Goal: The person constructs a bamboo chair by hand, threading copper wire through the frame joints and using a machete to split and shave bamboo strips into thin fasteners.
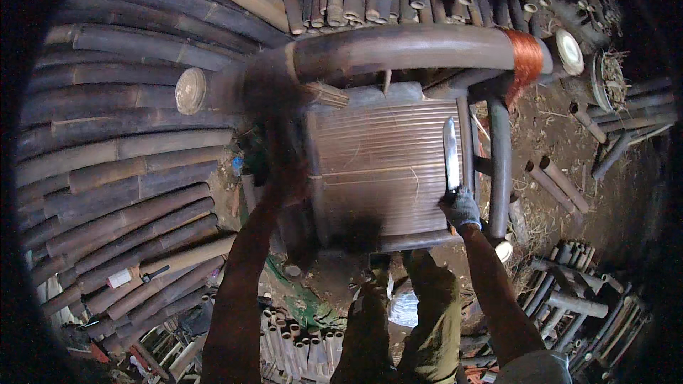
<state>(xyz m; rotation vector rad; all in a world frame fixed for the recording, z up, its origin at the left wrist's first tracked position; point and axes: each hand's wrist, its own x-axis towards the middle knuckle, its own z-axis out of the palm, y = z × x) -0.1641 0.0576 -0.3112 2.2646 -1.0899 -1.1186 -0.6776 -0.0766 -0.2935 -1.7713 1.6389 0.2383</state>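
Note:
A dark bamboo chair (pixel 398 53) stands in front of me, with a thick curved rail across its far side and a seat of narrow slats (pixel 384 171). Orange binding (pixel 525 64) wraps the rail near its right end. My right hand (pixel 461 209), in a grey glove, is closed around the handle of a long knife (pixel 451 153). Its bright blade points away from me over the seat's right edge. At the chair's left side is my left hand (pixel 290 179), dark and blurred. Its fingers cannot be made out, nor whether they grip the frame.
Long bamboo poles (pixel 128 92) are stacked at the left, with a small dark tool (pixel 156 274) on them. Cut bamboo lengths lie beyond the chair. Two short pieces (pixel 562 183) rest on the dirt floor at the right. Bamboo frames (pixel 580 304) stand at the lower right.

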